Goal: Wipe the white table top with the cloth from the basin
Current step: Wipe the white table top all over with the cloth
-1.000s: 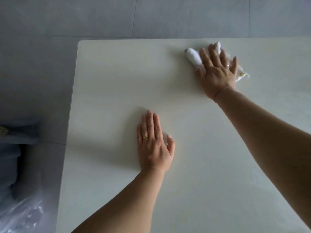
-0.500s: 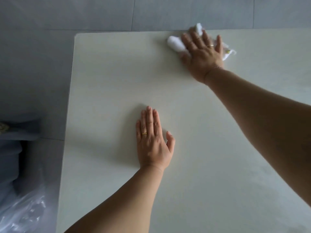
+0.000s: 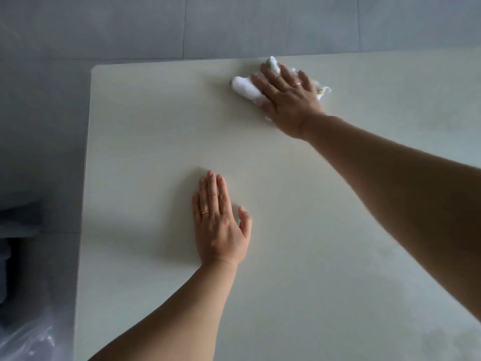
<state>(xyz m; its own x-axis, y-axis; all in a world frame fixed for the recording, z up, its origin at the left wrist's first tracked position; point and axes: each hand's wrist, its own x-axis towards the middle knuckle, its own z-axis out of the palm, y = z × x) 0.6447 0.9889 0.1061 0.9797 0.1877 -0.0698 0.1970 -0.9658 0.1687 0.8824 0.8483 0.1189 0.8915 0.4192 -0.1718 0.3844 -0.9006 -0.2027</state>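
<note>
The left hand (image 3: 220, 225) lies flat, palm down, on the table top (image 3: 145, 131), well in from its left edge, fingers held together and pointing toward the far edge, thumb spread out to the right. A ring sits on its ring finger. Its bare forearm runs back toward the near edge. The right hand (image 3: 289, 100) reaches close to the far edge of the table top, palm down, fingers spread and pressing flat. The bare right arm stretches out nearly straight from the near right.
</note>
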